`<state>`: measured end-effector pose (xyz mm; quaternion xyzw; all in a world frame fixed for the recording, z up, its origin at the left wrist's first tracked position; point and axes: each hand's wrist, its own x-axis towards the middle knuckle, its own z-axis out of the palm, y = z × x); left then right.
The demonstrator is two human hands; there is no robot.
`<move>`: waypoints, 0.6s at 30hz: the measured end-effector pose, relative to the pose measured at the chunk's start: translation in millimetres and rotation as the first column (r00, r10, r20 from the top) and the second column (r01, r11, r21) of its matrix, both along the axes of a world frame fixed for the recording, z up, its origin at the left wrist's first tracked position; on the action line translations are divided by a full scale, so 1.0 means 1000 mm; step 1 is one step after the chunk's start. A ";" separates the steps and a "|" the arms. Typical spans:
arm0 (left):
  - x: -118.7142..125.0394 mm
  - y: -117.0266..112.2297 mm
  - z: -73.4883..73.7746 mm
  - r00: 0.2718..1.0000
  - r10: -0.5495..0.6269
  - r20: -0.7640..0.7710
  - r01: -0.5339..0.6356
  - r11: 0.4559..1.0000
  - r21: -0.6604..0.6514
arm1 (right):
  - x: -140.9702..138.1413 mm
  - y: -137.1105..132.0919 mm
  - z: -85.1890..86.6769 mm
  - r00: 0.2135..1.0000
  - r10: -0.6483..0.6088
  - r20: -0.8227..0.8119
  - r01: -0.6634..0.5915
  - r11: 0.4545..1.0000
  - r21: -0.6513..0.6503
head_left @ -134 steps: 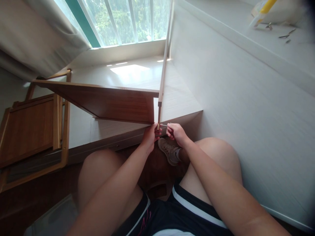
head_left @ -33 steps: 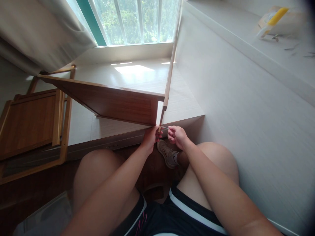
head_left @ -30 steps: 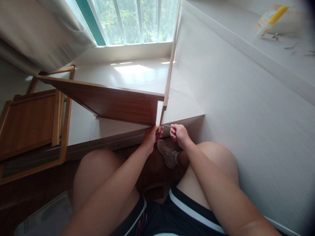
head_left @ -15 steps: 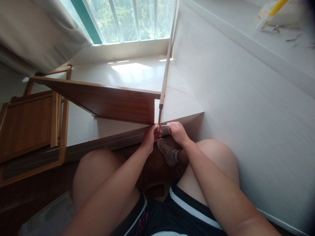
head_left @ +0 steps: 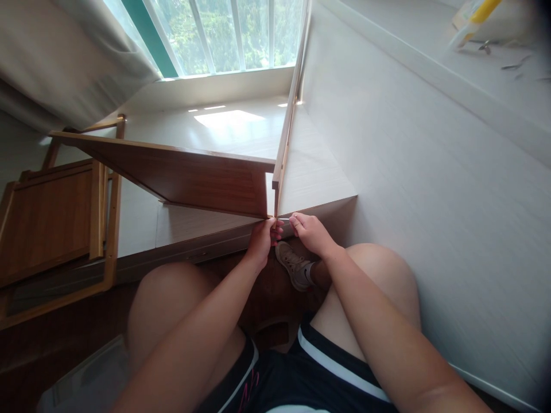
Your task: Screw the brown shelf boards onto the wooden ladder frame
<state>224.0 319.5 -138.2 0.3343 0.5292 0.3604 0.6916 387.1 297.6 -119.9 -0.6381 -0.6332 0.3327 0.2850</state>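
Note:
A brown wooden panel (head_left: 193, 178) stands on edge on a low white platform (head_left: 241, 132). At its near end a thin light wooden rail (head_left: 287, 115) runs up toward the window. My left hand (head_left: 262, 241) grips the corner where panel and rail meet, fingers wrapped round it. My right hand (head_left: 310, 232) is closed on a small thin metal tool (head_left: 284, 218) whose tip touches that corner joint. Both hands are just above my knees.
Another wooden frame with a panel (head_left: 55, 218) leans at the left. A white cabinet side (head_left: 430, 172) rises at the right, with small metal parts and a yellow-and-white packet (head_left: 473, 17) on top. A curtain (head_left: 64, 51) hangs at the upper left. My shoe (head_left: 293, 267) rests below my hands.
My right hand has twisted the small tool at the joint and moved slightly nearer the rail. The rail leans a little further left. My left hand keeps its grip.

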 end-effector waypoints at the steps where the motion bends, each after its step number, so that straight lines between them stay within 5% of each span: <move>1: 0.000 0.000 -0.001 1.000 -0.002 -0.001 0.002 1.000 0.001 | 0.001 0.000 0.002 0.999 0.007 0.041 -0.006 1.000 -0.012; 8: 0.000 0.000 -0.004 1.000 -0.007 -0.002 0.007 1.000 0.027 | 0.001 0.001 0.004 0.983 0.075 0.169 -0.069 0.997 -0.047; 12: 0.000 0.000 -0.006 1.000 -0.017 -0.001 0.017 0.999 0.035 | -0.004 0.002 -0.004 0.987 0.023 -0.160 -0.044 0.991 -0.128; 18: 0.000 0.001 -0.005 1.000 -0.017 -0.011 0.017 1.000 0.023 | -0.009 0.004 -0.012 0.805 -0.186 -0.563 -0.048 0.926 -0.374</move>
